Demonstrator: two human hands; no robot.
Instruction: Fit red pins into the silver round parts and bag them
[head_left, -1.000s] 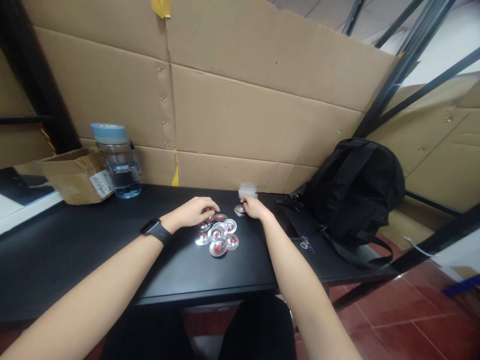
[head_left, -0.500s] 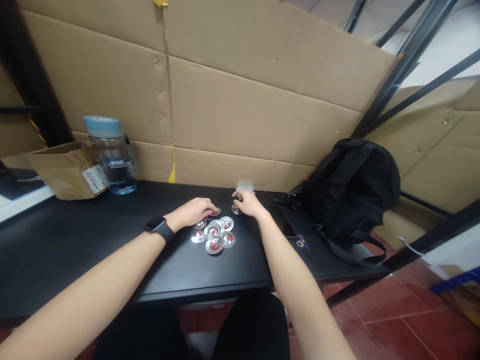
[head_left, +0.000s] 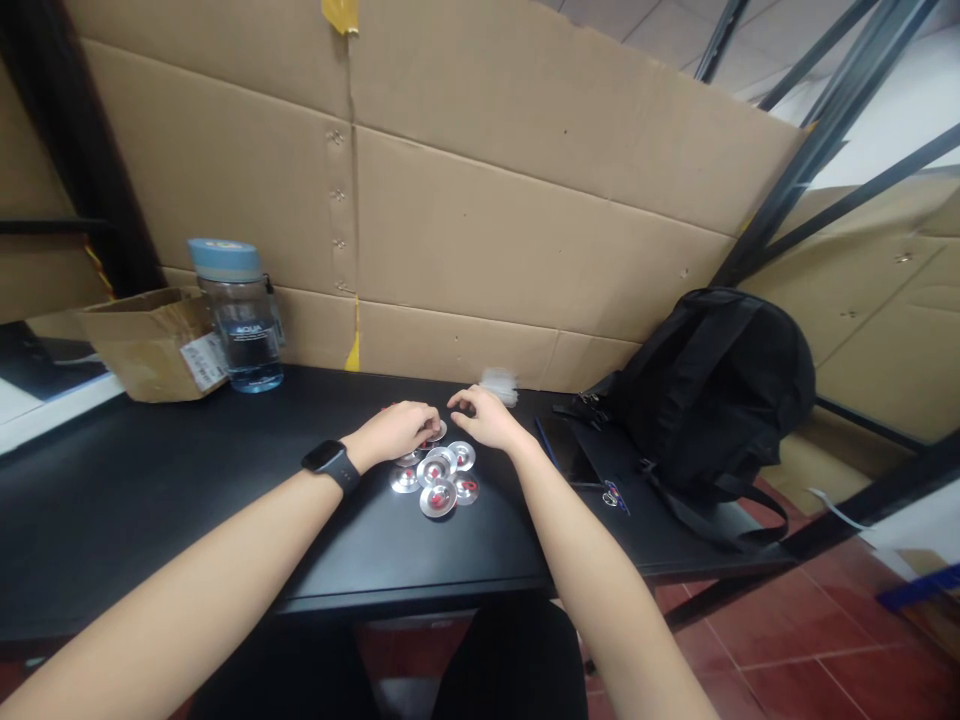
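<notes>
Several small silver finger cymbals (head_left: 437, 497), domed with red bits at their centres, lie overlapping on the black table (head_left: 360, 550). At the back of this pile, my left hand (head_left: 409, 428) has its fingers closed on one finger cymbal (head_left: 440, 431), which shows partly beyond the fingertips. Just right of it is my right hand (head_left: 484, 415), thumb and fingers apart and curved toward the left hand, with nothing visible between them. Whatever lies under the right palm is hidden. A black watch (head_left: 331, 463) is on my left wrist.
A blue-lidded water bottle (head_left: 238, 315) and an open cardboard box (head_left: 150, 350) stand at the back left. Toward the right are a dark flat phone-like slab (head_left: 568, 450), a key ring (head_left: 611, 497) and a black backpack (head_left: 720, 400). Clear plastic (head_left: 499, 385) lies by the cardboard wall (head_left: 480, 230).
My right hand has moved left from a small stack of cymbals toward my left hand, its fingers now apart. The cymbal at my left fingertips shows more clearly. The view has shifted slightly.
</notes>
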